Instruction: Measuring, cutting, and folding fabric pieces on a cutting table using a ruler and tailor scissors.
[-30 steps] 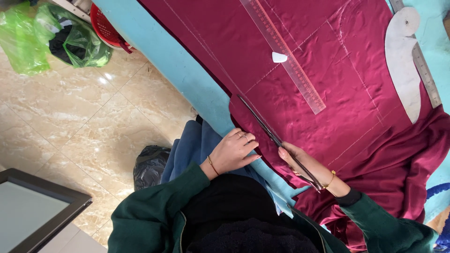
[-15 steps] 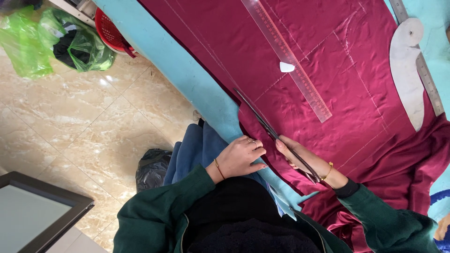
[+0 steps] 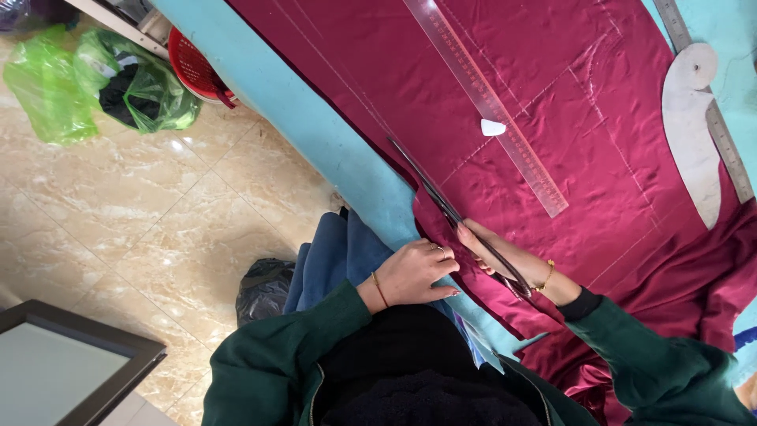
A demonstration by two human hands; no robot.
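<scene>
Maroon satin fabric (image 3: 552, 102) with chalk lines lies spread over a light blue table (image 3: 315, 118). My right hand (image 3: 505, 256) grips long dark scissors (image 3: 441, 201), whose blades point up-left along the fabric's edge. Next to it, my left hand (image 3: 414, 272) rests with curled fingers on the cut edge of the fabric near the table's edge. A small white piece of chalk (image 3: 493, 127) sits on the cloth beside a long clear ruler (image 3: 485, 99).
A white curved pattern template (image 3: 694, 134) and a metal ruler (image 3: 706, 99) lie at the right. On the tiled floor are green plastic bags (image 3: 102, 87), a red basket (image 3: 193, 67), a black bag (image 3: 264, 288) and a dark-framed panel (image 3: 71, 371).
The scissors and my right hand have moved forward along the fabric's edge, and my left hand has followed beside them.
</scene>
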